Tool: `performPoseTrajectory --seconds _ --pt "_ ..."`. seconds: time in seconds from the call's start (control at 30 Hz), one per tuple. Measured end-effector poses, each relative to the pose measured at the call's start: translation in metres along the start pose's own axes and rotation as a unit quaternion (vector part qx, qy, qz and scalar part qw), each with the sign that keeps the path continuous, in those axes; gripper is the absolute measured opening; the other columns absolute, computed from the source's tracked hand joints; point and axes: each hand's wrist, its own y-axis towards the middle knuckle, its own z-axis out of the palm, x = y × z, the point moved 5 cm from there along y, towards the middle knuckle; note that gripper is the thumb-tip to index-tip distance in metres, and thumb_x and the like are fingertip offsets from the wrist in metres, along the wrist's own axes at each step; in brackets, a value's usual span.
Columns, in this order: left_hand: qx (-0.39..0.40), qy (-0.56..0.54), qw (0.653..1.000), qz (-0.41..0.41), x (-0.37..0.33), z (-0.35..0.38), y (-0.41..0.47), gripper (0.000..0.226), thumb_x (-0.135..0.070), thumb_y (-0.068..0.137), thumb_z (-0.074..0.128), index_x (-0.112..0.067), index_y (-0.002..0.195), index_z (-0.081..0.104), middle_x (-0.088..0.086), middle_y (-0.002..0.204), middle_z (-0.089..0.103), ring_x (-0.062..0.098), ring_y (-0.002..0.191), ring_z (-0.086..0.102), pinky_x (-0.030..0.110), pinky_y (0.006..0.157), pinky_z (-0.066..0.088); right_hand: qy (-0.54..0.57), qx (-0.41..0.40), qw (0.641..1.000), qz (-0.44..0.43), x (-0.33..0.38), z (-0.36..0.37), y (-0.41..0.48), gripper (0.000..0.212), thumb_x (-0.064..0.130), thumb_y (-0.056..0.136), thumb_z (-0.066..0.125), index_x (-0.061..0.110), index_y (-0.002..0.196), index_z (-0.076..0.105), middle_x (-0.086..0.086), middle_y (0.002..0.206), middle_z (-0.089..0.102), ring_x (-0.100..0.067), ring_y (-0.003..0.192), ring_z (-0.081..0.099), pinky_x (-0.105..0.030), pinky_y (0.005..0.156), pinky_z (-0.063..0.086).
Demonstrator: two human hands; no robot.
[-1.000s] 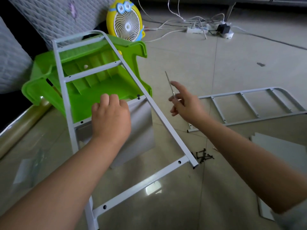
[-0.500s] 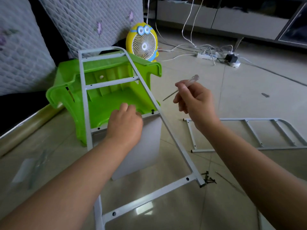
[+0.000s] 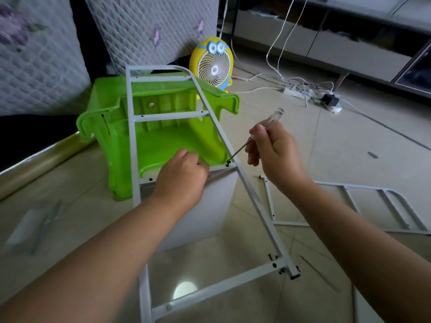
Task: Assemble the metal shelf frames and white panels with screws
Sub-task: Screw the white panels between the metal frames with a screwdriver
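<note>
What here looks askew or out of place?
The green plastic stool lies tipped on its side, propping the leaning shelf frame. Loose screws lie scattered on the floor by the frame's foot.

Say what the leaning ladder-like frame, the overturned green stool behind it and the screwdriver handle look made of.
White ladder-like frame: seemingly painted metal tube, thin, square-edged, with drilled holes. Bright green stool: moulded plastic, glossy, ribbed underneath. Clear screwdriver handle in the right hand: likely transparent plastic; light passes through.

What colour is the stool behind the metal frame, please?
Bright green; the stool shows clearly in the head view.
</note>
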Motion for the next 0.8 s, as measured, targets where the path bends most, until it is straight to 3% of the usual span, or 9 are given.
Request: performPoseTrajectory --seconds 0.27,0.4,0.5,0.6,0.8 --pt "-0.019 -0.031 0.999 0.006 0.002 0.0 0.0 0.029 0.0 0.035 0.088 -0.006 0.045 0.062 0.008 0.043 0.046 0.028 0.046 0.05 0.021 0.035 0.034 -0.043 0.028 0.999 -0.019 0.002 0.0 0.004 0.015 0.027 0.089 0.037 0.028 0.075 0.043 0.004 0.059 0.053 -0.004 0.042 0.048 -0.019 0.049 0.042" --pt "-0.016 -0.048 0.999 0.002 0.002 0.002 -0.002 0.029 0.0 0.035 0.088 -0.006 0.045 0.061 0.007 0.042 0.046 0.027 0.045 0.049 0.023 0.034 0.036 -0.075 0.077 0.994 -0.03 0.007 -0.001 0.005 0.027 0.011 0.097 0.038 0.028 0.076 0.044 0.005 0.061 0.054 -0.003 0.044 0.05 -0.022 0.054 0.043" --pt "-0.023 -0.061 0.998 0.002 0.001 0.0 -0.002 0.029 -0.004 0.039 0.09 -0.006 0.044 0.061 0.006 0.041 0.046 0.025 0.045 0.05 0.02 0.035 0.036 -0.096 0.086 0.99 -0.052 0.011 -0.001 0.004 0.023 0.015 0.096 0.04 0.026 0.077 0.045 0.006 0.061 0.054 -0.003 0.046 0.052 -0.024 0.056 0.044" --pt "-0.027 -0.064 0.998 0.003 0.0 -0.002 -0.002 0.029 -0.006 0.04 0.091 -0.007 0.044 0.063 0.005 0.04 0.046 0.024 0.044 0.05 0.018 0.037 0.035 -0.121 0.086 0.988 -0.042 0.013 -0.001 0.004 0.016 0.014 0.096 0.043 0.014 0.081 0.05 0.007 0.06 0.056 -0.004 0.047 0.054 -0.025 0.057 0.045" --pt "-0.008 -0.078 0.997 -0.005 0.0 -0.003 -0.002 0.03 -0.01 0.038 0.092 -0.007 0.043 0.062 0.005 0.039 0.044 0.025 0.043 0.049 0.019 0.034 0.035 -0.147 0.097 0.984 -0.006 0.021 -0.004 0.01 0.023 0.018 0.094 0.048 0.016 0.07 0.049 0.005 0.057 0.058 0.0 0.04 0.052 -0.017 0.05 0.044"
